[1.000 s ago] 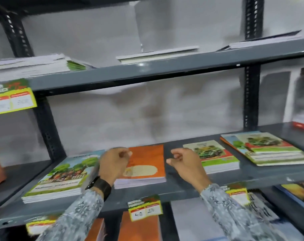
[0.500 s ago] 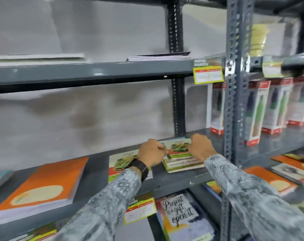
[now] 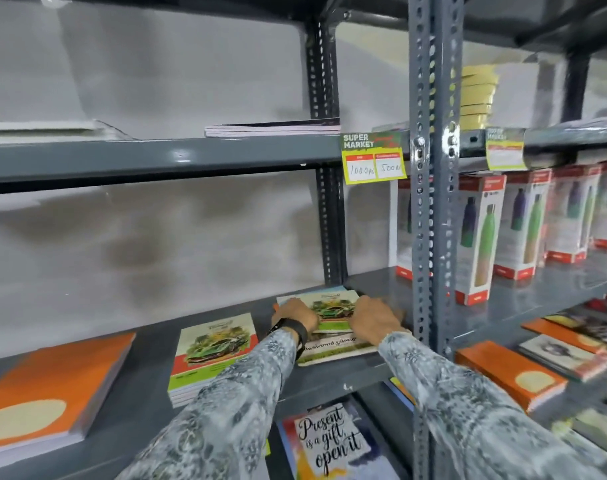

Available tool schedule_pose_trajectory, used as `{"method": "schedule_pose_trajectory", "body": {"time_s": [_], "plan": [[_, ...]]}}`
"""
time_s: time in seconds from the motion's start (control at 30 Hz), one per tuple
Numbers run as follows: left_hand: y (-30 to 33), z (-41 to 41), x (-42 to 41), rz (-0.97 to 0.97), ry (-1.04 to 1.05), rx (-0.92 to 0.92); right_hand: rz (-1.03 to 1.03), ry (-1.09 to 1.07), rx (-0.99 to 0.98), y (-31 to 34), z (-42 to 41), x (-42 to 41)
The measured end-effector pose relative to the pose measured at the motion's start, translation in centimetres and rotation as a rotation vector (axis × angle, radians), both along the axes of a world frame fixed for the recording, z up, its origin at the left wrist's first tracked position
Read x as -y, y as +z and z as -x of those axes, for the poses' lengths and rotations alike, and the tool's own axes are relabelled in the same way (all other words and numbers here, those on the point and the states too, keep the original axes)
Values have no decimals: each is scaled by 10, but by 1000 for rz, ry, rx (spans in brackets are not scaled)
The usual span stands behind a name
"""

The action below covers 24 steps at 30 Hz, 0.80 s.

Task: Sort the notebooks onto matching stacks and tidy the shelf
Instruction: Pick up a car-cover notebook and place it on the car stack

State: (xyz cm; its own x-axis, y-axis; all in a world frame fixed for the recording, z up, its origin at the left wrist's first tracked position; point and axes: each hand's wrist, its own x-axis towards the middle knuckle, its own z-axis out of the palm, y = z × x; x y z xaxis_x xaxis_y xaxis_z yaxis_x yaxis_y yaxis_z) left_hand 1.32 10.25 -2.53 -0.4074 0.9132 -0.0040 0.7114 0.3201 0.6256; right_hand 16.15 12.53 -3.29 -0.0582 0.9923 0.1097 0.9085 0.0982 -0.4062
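A mixed pile of notebooks [image 3: 333, 344] lies on the grey shelf [image 3: 330, 379] beside the upright post. On top is a green-car notebook [image 3: 331, 308]. My left hand [image 3: 295, 317] holds its left edge and my right hand [image 3: 376, 318] holds its right edge. Left of the pile sits a neat stack of the same green-car notebooks [image 3: 213, 355]. Farther left lies an orange stack [image 3: 49, 386] with a cream oval on the cover.
A perforated grey post [image 3: 433, 202] stands just right of my hands. Boxed bottles [image 3: 482, 237] line the neighbouring shelf. Orange notebooks [image 3: 510, 375] lie lower right, and a "Present is a gift" notebook [image 3: 330, 441] lies below. A price tag [image 3: 373, 159] hangs overhead.
My view swung right from the orange stack. Both hands travelled right to the mixed pile by the post and now grip the edges of the top car notebook.
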Motion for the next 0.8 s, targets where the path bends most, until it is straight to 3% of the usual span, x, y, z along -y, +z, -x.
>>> {"method": "schedule_pose_trajectory", "body": {"time_s": [0.13, 0.23, 0.47, 0.6, 0.8], "plan": [[8, 9, 8, -154, 87, 640, -17, -26, -128, 4, -2, 8], [16, 22, 25, -269, 108, 886, -53, -75, -324, 9, 5, 17], [39, 113, 109, -512, 53, 1008, -154, -39, -941, 30, 77, 61], [46, 194, 173, -642, 49, 948, -95, 104, -1078, 39, 165, 100], [46, 333, 270, -721, 237, 743, -49, 313, -1095, 37, 314, 167]]}}
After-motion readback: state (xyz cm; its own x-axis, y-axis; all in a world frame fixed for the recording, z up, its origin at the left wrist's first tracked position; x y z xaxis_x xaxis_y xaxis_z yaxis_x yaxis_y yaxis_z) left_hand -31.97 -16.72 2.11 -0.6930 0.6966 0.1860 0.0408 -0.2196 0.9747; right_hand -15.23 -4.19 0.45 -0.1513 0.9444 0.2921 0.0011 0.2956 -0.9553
